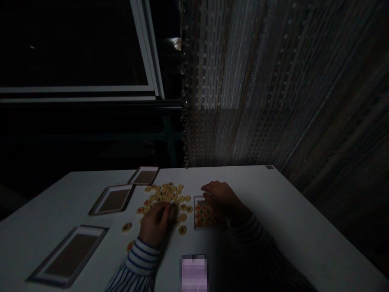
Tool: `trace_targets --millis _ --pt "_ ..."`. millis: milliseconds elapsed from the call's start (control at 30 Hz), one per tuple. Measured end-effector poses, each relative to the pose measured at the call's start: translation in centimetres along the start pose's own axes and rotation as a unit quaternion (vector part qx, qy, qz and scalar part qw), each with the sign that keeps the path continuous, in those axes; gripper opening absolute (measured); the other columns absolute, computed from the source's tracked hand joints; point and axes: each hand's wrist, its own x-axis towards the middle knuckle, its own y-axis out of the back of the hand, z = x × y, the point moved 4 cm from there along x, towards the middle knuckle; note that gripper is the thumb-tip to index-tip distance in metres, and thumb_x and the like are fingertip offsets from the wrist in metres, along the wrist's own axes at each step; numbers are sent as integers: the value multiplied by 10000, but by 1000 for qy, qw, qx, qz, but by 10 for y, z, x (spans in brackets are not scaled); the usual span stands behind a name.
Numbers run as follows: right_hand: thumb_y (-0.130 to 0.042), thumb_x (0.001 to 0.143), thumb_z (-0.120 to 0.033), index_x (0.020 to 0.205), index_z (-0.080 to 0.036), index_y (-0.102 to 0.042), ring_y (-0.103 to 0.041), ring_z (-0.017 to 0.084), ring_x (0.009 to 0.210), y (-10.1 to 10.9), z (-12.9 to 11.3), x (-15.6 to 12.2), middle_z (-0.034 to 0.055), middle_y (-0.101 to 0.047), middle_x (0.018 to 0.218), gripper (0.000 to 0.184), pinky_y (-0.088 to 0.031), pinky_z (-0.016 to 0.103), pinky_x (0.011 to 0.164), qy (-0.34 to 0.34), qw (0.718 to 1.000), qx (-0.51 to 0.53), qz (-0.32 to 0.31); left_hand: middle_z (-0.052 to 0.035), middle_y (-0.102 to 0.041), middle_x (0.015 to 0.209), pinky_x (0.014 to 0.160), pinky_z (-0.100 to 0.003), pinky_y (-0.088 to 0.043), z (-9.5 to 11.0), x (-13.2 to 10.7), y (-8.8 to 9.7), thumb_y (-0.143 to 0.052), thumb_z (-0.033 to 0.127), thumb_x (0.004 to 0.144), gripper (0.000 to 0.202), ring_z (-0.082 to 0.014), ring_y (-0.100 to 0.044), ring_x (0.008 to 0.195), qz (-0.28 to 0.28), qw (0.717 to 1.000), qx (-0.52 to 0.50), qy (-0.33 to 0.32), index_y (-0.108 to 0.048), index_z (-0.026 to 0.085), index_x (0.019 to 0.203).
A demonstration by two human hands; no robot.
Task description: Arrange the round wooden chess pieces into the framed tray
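Observation:
My left hand (154, 224) is closed above the near side of a loose pile of round wooden xiangqi pieces (165, 194). A blurred xiangqi piece (173, 211) shows at its fingertips, its marking unreadable. My right hand (223, 198) reaches over a shallow clear-edged box (195, 214), fingers stretched forward and thumb apart, with nothing visible between them. Inside that box, red-marked xiangqi pieces (205, 215) lie in rows. The hand and wrist hide the box's right part. Single pieces lie near my left hand, one with a dark marking (127, 227) to its left.
Three shallow trays stand on the white table (243, 178): a near-left tray (69, 256), a middle tray (114, 199) and a far tray (145, 176). A phone-like object (194, 273), its screen blurred, lies at the front. Behind hang a bead curtain (237, 81) and a window frame (148, 52).

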Motion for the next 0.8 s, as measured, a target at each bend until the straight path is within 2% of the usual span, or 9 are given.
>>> trace_targets --millis 100,167,233,367,467,533,633,733,800 --pt "-404 844 -252 1067 -208 -544 -503 162 947 -7 2 -3 39 -595 1025 267 -335 285 798 -8 1000 12 17 -66 -646 884 792 -292 -455 -7 -7 -3 -383 329 819 253 -178 -594 849 22 1000 -15 -8 -585 179 838" --pt "-388 848 -249 1058 -211 -554 -517 163 911 -15 4 -7 40 -605 1006 271 -351 282 760 -20 1000 6 3 -65 -647 872 794 -294 -455 -11 -11 -6 -390 332 817 251 -177 -595 843 30 999 -24 -7 -588 179 835" --pt "-369 855 -243 1012 -211 -579 -529 164 860 -23 6 -12 41 -619 944 265 -361 279 729 -30 1000 5 0 -67 -648 849 790 -298 -454 -12 -14 -10 -404 329 813 246 -179 -595 829 27 999 -28 -12 -596 176 825" --pt "-354 864 -251 1013 -198 -587 -536 159 826 -34 7 -29 58 -622 931 282 -373 267 728 -50 998 28 37 -64 -648 816 764 -300 -457 -12 -19 -14 -408 318 814 237 -176 -593 801 7 999 -42 -23 -599 178 813" --pt "-406 844 -303 972 -187 -607 -543 173 799 -48 6 -42 73 -629 894 265 -385 277 721 -46 998 15 37 -60 -647 808 754 -299 -460 -12 -21 -15 -413 319 813 230 -171 -594 788 4 998 -55 -17 -594 178 802" --pt "-429 829 -297 1008 -181 -595 -542 191 800 -56 8 -50 84 -628 881 271 -388 297 715 -50 997 -13 61 -59 -649 804 748 -299 -464 -12 -21 -14 -428 328 805 225 -170 -597 780 9 998 -63 -14 -594 177 796" --pt "-442 813 -262 1000 -167 -597 -543 187 774 -65 11 -57 93 -626 866 261 -390 305 707 -18 994 -33 105 -53 -653 785 727 -299 -471 -13 -21 -14 -448 337 792 218 -170 -604 756 28 997 -71 -11 -595 177 778" --pt "-470 793 -290 935 -146 -614 -529 187 712 -68 9 -61 94 -619 801 248 -380 315 664 29 984 -58 165 -45 -656 758 682 -299 -477 -14 -22 -14 -453 348 790 222 -170 -609 718 41 996 -80 -13 -593 180 755" --pt "-482 787 -302 928 -141 -610 -518 178 690 -67 6 -62 89 -612 785 249 -365 308 641 50 980 -68 183 -44 -659 761 678 -304 -477 -15 -22 -15 -454 362 791 229 -175 -612 722 46 996 -81 -15 -592 182 753"
